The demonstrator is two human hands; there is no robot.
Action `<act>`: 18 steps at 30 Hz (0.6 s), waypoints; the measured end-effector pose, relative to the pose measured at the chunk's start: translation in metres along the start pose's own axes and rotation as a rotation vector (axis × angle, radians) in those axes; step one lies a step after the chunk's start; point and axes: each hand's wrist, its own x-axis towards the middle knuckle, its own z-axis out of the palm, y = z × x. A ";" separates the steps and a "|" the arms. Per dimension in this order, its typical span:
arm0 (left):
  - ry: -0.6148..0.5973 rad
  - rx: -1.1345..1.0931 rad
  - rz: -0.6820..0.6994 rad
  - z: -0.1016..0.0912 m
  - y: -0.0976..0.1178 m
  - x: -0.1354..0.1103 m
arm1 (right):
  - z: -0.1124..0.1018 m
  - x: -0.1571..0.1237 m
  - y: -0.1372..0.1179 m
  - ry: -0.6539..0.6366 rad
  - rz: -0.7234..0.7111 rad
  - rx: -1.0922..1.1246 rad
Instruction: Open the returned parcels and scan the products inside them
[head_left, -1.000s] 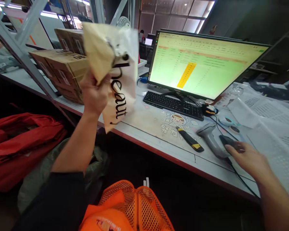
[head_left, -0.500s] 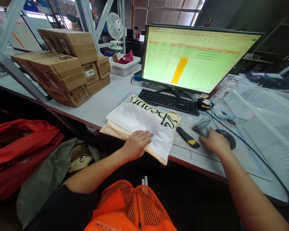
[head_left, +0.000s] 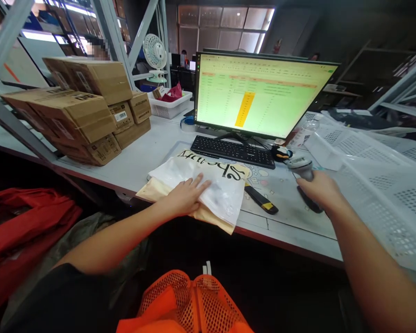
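Observation:
On the desk lies a white and cream plastic mailer bag (head_left: 225,199) with large black lettering that reads upside down. My left hand (head_left: 187,195) rests flat on the bag, its fingers spread. My right hand (head_left: 321,187) is wrapped round the handle of a grey barcode scanner (head_left: 301,166), whose head points up and left. Just under that hand is a black computer mouse (head_left: 310,202), partly covered. A black and yellow box cutter (head_left: 262,200) lies between the bag and my right hand.
A black keyboard (head_left: 232,151) and a lit monitor (head_left: 260,101) stand behind the bag. Cardboard boxes (head_left: 76,113) are stacked at the left by a metal shelf post. White perforated baskets (head_left: 374,194) fill the right side. A small fan (head_left: 155,52) stands farther back.
My right hand has taken hold of the scanner and lifted it off the desk. My left hand has flattened and spread its fingers on the bag. The view has shifted slightly.

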 end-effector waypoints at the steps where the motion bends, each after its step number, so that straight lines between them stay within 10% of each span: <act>1: 0.019 -0.015 0.003 -0.001 -0.006 0.005 | -0.007 -0.002 0.001 0.016 0.004 0.010; 6: 0.185 -0.065 -0.038 -0.041 -0.037 0.029 | -0.040 -0.010 0.012 0.134 0.027 0.161; 13: 1.017 -0.109 -0.228 -0.173 -0.050 0.032 | -0.088 -0.035 0.018 0.287 0.037 0.369; 18: 0.740 -0.173 -0.314 -0.189 -0.034 0.036 | -0.119 -0.064 0.022 0.326 0.033 0.477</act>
